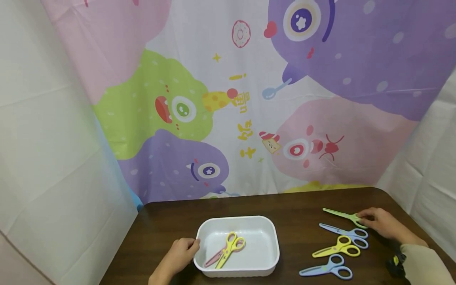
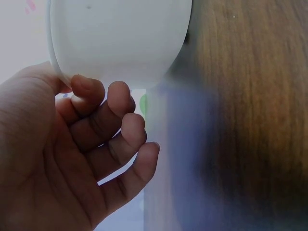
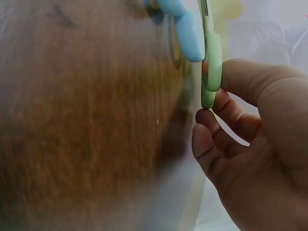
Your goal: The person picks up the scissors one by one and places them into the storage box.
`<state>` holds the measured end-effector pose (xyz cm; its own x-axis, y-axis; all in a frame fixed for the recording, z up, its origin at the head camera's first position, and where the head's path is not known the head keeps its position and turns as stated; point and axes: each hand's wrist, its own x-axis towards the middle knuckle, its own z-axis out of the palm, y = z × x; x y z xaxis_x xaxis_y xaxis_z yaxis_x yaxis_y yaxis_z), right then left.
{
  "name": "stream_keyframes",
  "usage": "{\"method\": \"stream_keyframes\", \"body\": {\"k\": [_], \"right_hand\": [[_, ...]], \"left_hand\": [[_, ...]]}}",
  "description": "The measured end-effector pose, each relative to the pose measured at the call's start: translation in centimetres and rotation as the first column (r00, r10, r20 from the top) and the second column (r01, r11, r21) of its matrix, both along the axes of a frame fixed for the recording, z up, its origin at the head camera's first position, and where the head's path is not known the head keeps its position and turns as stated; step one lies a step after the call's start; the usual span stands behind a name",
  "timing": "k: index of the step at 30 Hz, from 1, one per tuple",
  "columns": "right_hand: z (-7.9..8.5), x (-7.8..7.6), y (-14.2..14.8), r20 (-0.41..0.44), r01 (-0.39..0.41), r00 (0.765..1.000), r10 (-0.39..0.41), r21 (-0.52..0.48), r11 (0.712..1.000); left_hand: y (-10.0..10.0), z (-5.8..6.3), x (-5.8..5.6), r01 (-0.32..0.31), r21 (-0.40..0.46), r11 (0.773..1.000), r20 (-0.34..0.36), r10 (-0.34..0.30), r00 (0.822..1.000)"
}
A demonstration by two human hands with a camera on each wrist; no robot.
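My left hand (image 1: 179, 253) pinches the left rim of a white rectangular tray (image 1: 238, 273) between thumb and index finger. The left wrist view shows the other fingers loosely bent beside the tray's wall (image 2: 120, 43). Inside the tray, yellow scissors (image 1: 223, 259) lie across pink scissors (image 1: 212, 258). At the far right of the table, my right hand (image 1: 386, 226) pinches a handle loop of green scissors (image 1: 340, 214), whose blades point left. In the right wrist view, the thumb presses the green handle (image 3: 214, 62) against the index finger.
Nearer than the green pair lie blue scissors (image 1: 335, 228), yellow scissors (image 1: 325, 251) and another blue pair (image 1: 317, 270), roughly in a column on the dark wooden table (image 1: 292, 213). A cartoon-printed cloth (image 1: 249, 174) hangs behind the table, with white cloth on both sides.
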<state>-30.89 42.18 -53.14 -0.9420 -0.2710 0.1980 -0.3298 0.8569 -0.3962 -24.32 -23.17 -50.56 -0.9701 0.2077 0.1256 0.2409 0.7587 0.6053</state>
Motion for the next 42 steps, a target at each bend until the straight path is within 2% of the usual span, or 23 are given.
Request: {"method": "stream_keyframes", "body": {"k": [6, 16, 23, 42], "right_hand": [[0.1, 0.4, 0.3, 0.073, -0.011, 0.997, 0.013, -0.019, 1.000], [0.5, 0.1, 0.0, 0.069, -0.014, 0.998, 0.015, -0.011, 1.000], [0.5, 0.1, -0.2, 0.069, 0.002, 0.998, 0.000, -0.022, 1.000], [1.1, 0.4, -1.2, 0.056, 0.024, 0.998, -0.022, -0.027, 0.999]], "left_hand": [[0.0, 0.2, -0.1, 0.007, -0.006, 1.000, -0.016, -0.007, 1.000], [0.0, -0.1, 0.1, 0.002, 0.005, 1.000, 0.000, -0.002, 1.000], [0.0, -0.1, -0.1, 0.000, -0.021, 1.000, -0.002, 0.000, 1.000], [0.0, 0.0, 0.1, 0.011, 0.005, 1.000, 0.021, -0.011, 1.000]]}}
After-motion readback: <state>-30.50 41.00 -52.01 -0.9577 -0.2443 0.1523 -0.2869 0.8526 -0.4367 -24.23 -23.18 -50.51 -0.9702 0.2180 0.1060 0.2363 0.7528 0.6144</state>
